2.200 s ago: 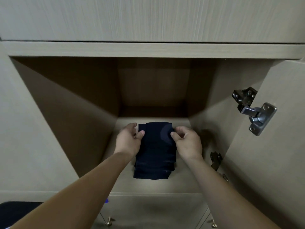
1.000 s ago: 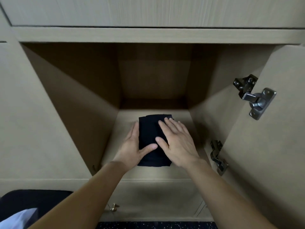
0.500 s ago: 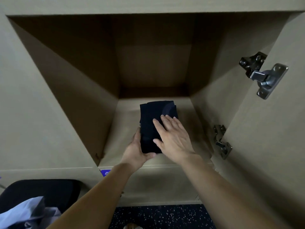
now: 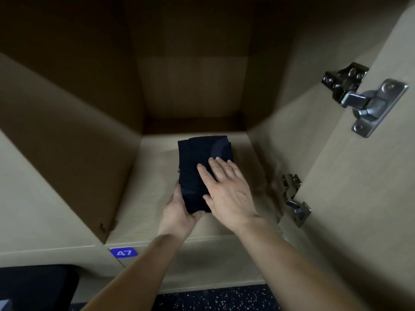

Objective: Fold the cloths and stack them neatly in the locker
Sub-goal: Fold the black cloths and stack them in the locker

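1. On the floor of the locker (image 4: 155,180), between the two side walls, lies a stack of cloths (image 4: 197,158), dark and folded, with its long side running front to back.
2. The stack's far edge stops short of the back wall, and a bare strip of floor shows behind it. Its near edge sits back from the front lip.
3. Bare floor shows on both sides of the stack, more on the left than on the right.
4. The left hand (image 4: 177,212) has its grip closed on the near left corner. The thumb lies along the near edge, and the fingers are hidden by the stack's left side.
5. The right hand (image 4: 226,194) lies flat on top, grip released, fingers straight. Their tips reach about the middle of the top cloth.
6. The door (image 4: 359,198) stands open on the right, carrying an upper hinge (image 4: 363,97) and a lower hinge (image 4: 294,198). The lower one is near the floor's right front corner, apart from the right hand.
7. A blue label (image 4: 124,252) reading 47 sits on the front face below the opening's left corner.
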### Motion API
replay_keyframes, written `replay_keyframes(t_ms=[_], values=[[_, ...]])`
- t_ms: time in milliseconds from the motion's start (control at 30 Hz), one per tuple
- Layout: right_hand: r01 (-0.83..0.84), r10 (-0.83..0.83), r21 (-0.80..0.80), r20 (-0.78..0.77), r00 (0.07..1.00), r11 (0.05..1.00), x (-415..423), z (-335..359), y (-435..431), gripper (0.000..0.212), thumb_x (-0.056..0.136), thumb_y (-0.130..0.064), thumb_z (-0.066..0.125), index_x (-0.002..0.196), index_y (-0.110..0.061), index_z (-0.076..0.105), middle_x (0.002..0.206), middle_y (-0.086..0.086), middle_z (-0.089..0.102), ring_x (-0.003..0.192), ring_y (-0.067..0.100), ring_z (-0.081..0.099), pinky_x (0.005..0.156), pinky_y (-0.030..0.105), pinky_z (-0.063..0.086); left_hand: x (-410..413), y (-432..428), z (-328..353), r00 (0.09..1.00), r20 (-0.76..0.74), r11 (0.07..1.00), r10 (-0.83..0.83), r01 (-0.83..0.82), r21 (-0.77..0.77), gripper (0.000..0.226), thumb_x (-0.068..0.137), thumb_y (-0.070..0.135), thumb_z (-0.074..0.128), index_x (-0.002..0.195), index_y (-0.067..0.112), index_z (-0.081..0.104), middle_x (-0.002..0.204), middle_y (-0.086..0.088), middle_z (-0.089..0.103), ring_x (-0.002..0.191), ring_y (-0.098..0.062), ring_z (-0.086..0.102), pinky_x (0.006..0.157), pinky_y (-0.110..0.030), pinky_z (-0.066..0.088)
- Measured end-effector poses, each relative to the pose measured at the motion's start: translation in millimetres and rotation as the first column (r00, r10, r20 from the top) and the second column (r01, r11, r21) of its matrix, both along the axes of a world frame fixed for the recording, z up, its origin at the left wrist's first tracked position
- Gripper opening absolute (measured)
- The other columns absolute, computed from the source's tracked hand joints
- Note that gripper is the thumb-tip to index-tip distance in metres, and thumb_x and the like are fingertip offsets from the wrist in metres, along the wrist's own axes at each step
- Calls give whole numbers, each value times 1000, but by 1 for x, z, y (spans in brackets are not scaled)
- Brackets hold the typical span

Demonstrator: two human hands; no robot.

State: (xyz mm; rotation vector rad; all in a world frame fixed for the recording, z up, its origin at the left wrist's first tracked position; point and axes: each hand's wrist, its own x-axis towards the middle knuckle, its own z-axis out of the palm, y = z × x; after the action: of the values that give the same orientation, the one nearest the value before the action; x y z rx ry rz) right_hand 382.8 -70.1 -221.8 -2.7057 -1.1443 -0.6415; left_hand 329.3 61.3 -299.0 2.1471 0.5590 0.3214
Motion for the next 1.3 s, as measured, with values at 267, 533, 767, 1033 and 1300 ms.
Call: replay_keyframes(t_ms=[267,533,767,1033,1300], values=[[35,-36,-35,-52,998,999,33,5,-11,70,79,-30,74,141,-14,46,142,17,49,135,32,43,116,44,23,39,-16,-1,998,51,999,-35,34,31,97,74,27,82,151,21,23,121,3,65,108,-15,62,85,-18,46],[48,-53,-56,-93,994,997,66,15,-25,68,92,-28,57,151,-17,25,155,14,30,145,28,23,121,40,6,80,-33,-2,992,104,997,-69,66,35,95,78,24,79,152,24,19,123,1,65,103,-16,64,75,-16,44],[90,-104,-94,-153,983,992,97,22,-23,78,91,-21,57,154,-22,11,158,8,21,147,24,13,122,38,0,116,-39,-5,989,129,997,-68,63,42,92,81,23,74,153,30,15,120,1,66,99,-16,65,73,-20,47],[121,-149,-141,-211,966,983,126,30,-23,83,87,-15,62,153,-23,12,158,6,21,148,23,11,122,40,0,150,-37,-8,992,99,997,-80,78,18,98,80,28,75,154,30,11,126,0,63,106,-19,62,84,-28,52],[155,-201,-201,-233,951,967,134,29,-26,87,89,-22,61,154,-25,3,162,7,9,149,22,1,121,42,-4,168,-42,-9,994,67,996,-86,83,40,103,78,34,74,154,30,5,132,-4,60,110,-23,62,87,-33,53]])
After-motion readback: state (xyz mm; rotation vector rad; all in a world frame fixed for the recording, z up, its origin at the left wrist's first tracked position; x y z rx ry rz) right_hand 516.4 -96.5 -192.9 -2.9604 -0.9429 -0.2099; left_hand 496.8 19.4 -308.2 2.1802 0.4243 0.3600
